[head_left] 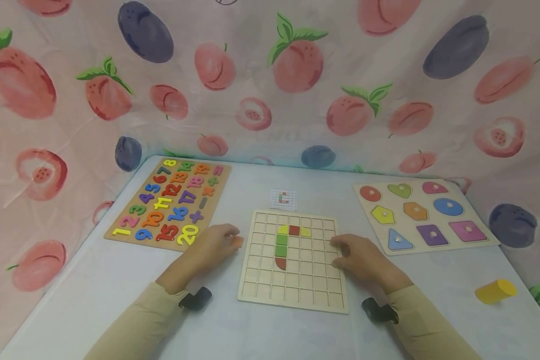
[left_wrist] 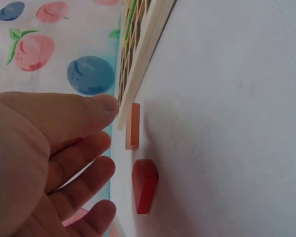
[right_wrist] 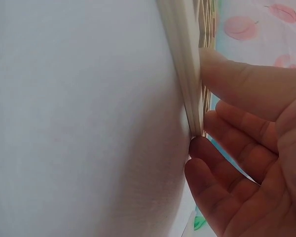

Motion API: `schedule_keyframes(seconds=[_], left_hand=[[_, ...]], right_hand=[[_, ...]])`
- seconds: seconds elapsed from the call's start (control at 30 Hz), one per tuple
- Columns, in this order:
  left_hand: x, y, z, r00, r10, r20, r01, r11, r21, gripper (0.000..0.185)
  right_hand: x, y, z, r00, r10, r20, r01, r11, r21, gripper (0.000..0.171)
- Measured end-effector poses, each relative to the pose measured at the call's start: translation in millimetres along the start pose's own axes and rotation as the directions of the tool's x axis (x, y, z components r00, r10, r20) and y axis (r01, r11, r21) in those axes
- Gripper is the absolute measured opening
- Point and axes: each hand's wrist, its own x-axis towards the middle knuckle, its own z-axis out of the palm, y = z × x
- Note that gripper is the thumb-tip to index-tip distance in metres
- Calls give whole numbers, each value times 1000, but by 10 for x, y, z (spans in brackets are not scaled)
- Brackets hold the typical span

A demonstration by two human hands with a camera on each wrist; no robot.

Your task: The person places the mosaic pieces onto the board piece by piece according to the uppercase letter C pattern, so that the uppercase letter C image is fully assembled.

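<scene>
A wooden grid board lies in the middle of the white table. It holds a column of yellow, red and green pieces. My left hand rests on the table at the board's left edge, fingers relaxed and holding nothing. In the left wrist view, an orange piece and a red piece lie just past its fingers, beside the board edge. My right hand lies against the board's right edge. There the thumb rests on the board and a fingertip touches its side.
A number puzzle board lies at the back left and a shape puzzle board at the back right. A small pattern card sits behind the grid board. A yellow cylinder lies near the right edge. Fruit-print cloth hangs behind.
</scene>
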Motion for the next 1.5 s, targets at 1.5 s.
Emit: schedule_keyframes(seconds=[1.5], left_hand=[[21,-36,35,999,-43,26,43,999,-6,28]], right_hand=[[14,38,10,1000,-24,-6,24,1000,4,53]])
